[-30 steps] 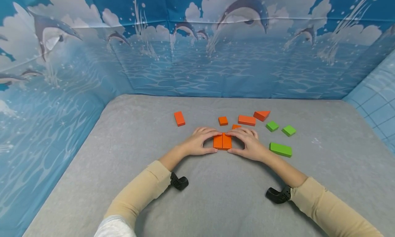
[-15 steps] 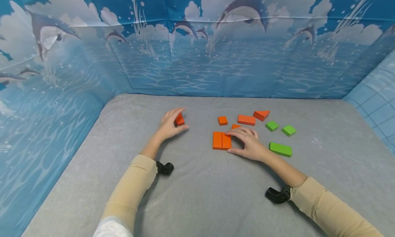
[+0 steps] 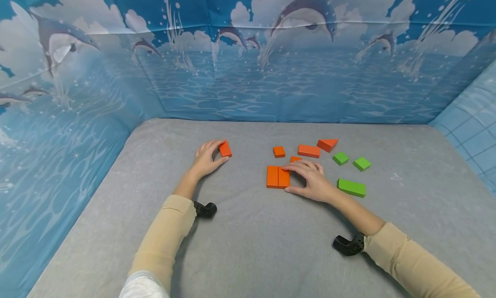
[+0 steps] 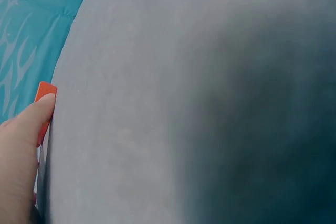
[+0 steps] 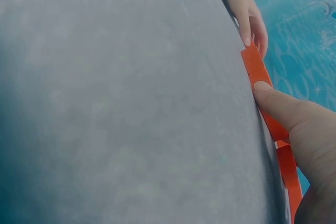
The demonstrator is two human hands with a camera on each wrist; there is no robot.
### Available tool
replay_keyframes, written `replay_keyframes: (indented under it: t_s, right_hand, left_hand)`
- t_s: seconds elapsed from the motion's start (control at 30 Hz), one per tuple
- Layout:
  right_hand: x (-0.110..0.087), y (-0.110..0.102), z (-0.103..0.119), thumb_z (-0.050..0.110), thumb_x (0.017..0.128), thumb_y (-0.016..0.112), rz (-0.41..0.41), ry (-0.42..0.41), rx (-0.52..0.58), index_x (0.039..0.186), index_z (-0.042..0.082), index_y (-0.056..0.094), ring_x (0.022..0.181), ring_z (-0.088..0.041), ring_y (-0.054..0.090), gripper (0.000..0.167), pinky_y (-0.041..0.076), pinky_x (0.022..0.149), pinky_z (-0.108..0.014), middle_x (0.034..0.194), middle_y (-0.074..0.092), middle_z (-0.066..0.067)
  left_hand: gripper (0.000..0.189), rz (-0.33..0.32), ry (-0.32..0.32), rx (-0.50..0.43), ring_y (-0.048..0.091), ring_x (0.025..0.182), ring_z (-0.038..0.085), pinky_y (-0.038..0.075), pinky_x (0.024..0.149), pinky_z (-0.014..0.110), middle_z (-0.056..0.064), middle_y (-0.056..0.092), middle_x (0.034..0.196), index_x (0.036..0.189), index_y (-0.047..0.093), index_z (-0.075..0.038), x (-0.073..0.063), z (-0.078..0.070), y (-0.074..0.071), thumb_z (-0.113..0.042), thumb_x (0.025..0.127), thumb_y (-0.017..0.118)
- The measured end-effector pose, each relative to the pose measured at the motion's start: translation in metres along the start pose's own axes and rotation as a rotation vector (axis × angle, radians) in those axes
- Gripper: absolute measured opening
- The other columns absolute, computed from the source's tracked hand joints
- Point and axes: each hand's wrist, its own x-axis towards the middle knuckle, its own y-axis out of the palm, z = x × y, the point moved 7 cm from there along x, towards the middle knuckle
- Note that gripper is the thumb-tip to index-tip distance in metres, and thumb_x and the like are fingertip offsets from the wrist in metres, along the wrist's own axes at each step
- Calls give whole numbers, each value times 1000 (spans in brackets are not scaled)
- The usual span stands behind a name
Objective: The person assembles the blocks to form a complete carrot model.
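Note:
In the head view my left hand (image 3: 206, 159) holds a lone orange block (image 3: 225, 149) between thumb and fingers at the far left of the group. Its thumb lies along that orange block (image 4: 45, 88) in the left wrist view; the fingertips are mostly hidden there. Two flat orange blocks lie side by side, long edges touching. My right hand (image 3: 311, 180) pinches the right-hand orange block (image 3: 284, 179) of the pair by its near and far ends, while the left-hand orange block (image 3: 272, 177) has no hand on it. The right thumb (image 5: 265, 90) presses orange in the right wrist view.
Behind the pair are a small orange block (image 3: 279, 151), a longer orange block (image 3: 308, 150), an orange triangular block (image 3: 327, 144) and a partly hidden orange piece (image 3: 296, 159). Green blocks (image 3: 351, 187) lie right on the grey cloth (image 3: 248, 246). A dolphin-print curtain (image 3: 248, 87) borders it.
My left hand has let go of the paired blocks, moved left and taken hold of the lone orange block. My right hand has stayed on its block.

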Motion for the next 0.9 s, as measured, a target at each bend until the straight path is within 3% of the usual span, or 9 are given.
replay_keyframes:
  t_s: [0.13, 0.3, 0.6, 0.73, 0.9]
  right_hand:
    - [0, 0, 0, 36, 76, 74, -2, -3, 2, 125, 16, 55, 124, -34, 32, 57, 12, 94, -61, 129, 51, -9]
    - [-1, 0, 0, 35, 75, 74, -4, -6, 6, 125, 16, 55, 124, -33, 32, 57, 11, 95, -61, 130, 51, -9]
    - [-1, 1, -1, 37, 75, 74, -5, 4, 10, 125, 17, 55, 124, -32, 32, 56, 11, 95, -61, 129, 51, -9]
    - [-1, 1, -1, 36, 75, 75, -8, 0, 13, 125, 17, 56, 124, -33, 32, 57, 11, 95, -61, 129, 51, -10]
    - [-1, 0, -2, 36, 74, 75, -17, -3, 13, 124, 17, 56, 123, -32, 33, 57, 12, 95, -60, 128, 51, -10]
  left_hand:
    - [58, -11, 30, -7, 33, 128, 31, 15, 105, 53, 11, 43, 137, 135, 45, -14, -1, -6, 0, -36, 85, 64]
    - [58, 15, 136, -70, 35, 127, 30, 17, 105, 52, 10, 45, 136, 134, 47, -14, -3, -29, 7, -33, 83, 67]
    - [57, 167, 322, -100, 36, 126, 25, 21, 105, 48, 8, 45, 136, 132, 50, -17, -16, -76, 41, -34, 81, 69]
    - [56, 206, 351, -77, 37, 125, 22, 22, 105, 45, 6, 47, 135, 132, 50, -19, -21, -85, 52, -37, 82, 68]
    - [55, 192, 371, -66, 38, 124, 20, 22, 105, 44, 4, 49, 133, 130, 52, -19, -25, -89, 55, -37, 81, 68]
